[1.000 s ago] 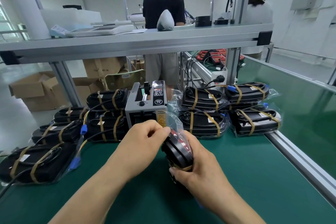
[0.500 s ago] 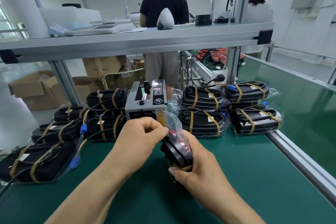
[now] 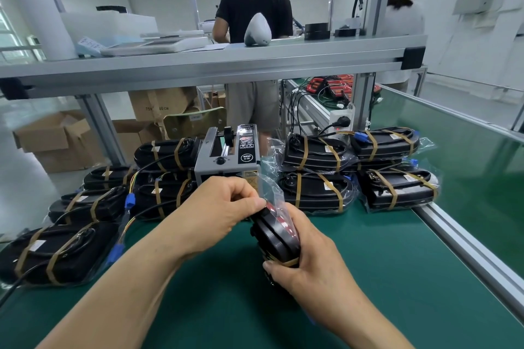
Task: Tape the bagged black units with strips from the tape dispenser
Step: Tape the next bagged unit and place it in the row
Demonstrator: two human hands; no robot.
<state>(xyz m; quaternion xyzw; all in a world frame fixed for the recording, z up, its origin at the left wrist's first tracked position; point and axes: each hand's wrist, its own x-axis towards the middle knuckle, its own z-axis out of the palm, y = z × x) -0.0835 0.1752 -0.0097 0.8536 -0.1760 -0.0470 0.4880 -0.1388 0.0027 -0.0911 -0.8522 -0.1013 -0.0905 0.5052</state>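
The right hand [image 3: 312, 272] grips the bagged black unit [image 3: 276, 238] on edge over the bench [image 3: 368, 263], just before the tape dispenser [image 3: 226, 159], while the left hand [image 3: 221, 207] pinches its bag top, where slack plastic could crease under tape.

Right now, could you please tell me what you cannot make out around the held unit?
Head view:
Outlet of the tape dispenser: behind the left hand.
Any strip it pinches: covered by its fingers.
Lower end of the held unit: wrapped by the right hand.
Dispenser panel text: too small.
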